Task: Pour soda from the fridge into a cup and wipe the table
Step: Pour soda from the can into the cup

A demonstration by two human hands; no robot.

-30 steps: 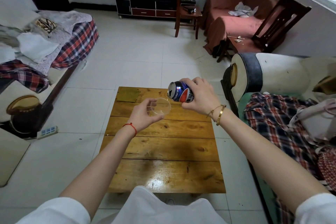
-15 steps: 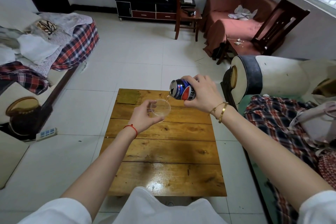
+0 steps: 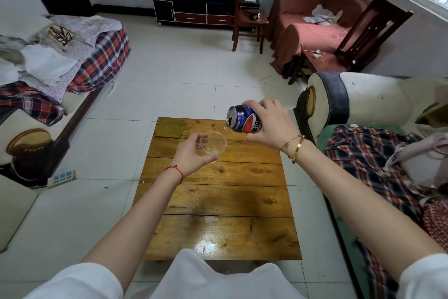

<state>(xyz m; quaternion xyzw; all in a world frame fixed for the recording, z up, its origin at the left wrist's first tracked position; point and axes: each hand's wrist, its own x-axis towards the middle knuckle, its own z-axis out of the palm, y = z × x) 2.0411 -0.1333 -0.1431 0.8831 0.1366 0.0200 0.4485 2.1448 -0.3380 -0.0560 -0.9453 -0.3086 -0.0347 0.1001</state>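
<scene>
right hand (image 3: 269, 124) grips the tipped can (image 3: 243, 119), soda running into the cup (image 3: 213, 142); left hand (image 3: 191, 153) holds that cup over the table (image 3: 218, 201)

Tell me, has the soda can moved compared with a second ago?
Yes. The soda can has tipped further toward the cup and sits slightly farther along the wooden table; soda now streams from it.

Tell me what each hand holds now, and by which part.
The left hand holds the clear cup round its side wall; the right hand grips the tilted soda can round its body.
</scene>
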